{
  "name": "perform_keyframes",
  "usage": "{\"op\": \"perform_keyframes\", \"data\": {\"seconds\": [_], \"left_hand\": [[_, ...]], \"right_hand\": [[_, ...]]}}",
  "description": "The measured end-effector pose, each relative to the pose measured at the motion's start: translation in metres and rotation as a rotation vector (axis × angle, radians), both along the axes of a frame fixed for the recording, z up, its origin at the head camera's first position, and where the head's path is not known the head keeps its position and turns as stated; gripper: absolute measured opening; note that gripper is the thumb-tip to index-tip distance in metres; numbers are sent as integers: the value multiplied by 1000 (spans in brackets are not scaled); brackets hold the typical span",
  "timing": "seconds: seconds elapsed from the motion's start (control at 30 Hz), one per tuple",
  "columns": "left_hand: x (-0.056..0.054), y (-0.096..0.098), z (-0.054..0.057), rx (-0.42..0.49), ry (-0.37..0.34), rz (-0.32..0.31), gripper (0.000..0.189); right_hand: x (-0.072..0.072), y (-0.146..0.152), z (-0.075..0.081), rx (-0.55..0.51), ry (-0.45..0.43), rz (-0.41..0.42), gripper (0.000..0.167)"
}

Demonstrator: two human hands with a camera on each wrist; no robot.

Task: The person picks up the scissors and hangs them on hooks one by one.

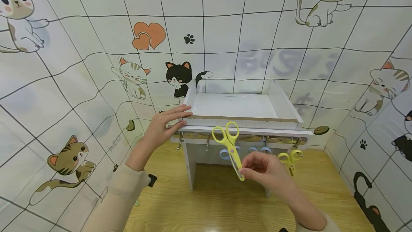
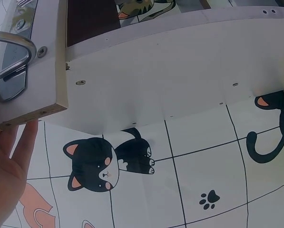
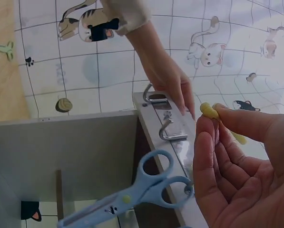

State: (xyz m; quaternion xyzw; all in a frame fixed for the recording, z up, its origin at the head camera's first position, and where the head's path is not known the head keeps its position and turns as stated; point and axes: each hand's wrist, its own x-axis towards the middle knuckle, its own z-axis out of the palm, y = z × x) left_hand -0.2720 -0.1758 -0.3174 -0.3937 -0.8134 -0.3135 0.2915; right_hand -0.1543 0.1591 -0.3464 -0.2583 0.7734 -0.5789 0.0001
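Note:
My right hand (image 1: 271, 171) pinches a pair of yellow scissors (image 1: 232, 149) by the blade end, with the finger loops up, in front of a white shelf unit (image 1: 251, 122). Only the yellow tip (image 3: 209, 110) shows between thumb and fingers in the right wrist view. My left hand (image 1: 162, 124) rests on the unit's left front corner, fingers extended over the edge. Along the front rail are metal hooks (image 1: 207, 142). Blue scissors (image 3: 137, 192) hang from one, more blue scissors (image 1: 260, 150) hang farther right, and other yellow scissors (image 1: 290, 158) hang at the right end.
The unit has a shallow open-topped tray (image 1: 231, 105) above and side panels (image 1: 190, 167) below, on a wood-look floor (image 1: 219, 203). Walls with cat drawings (image 1: 219, 28) enclose it. A small green object (image 3: 6, 50) lies on the floor to the left.

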Motion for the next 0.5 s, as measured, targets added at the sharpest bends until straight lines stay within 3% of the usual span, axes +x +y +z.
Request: {"op": "perform_keyframes", "data": {"seconds": [0.27,0.5], "left_hand": [[-2,-1,-2,-3,16,-3,35],[-2,-1,-2,-5,11,1,35]], "right_hand": [[-3,-30,-29,44,0,46,13],[-8,-43,-47,153,-28,-15,14]]}}
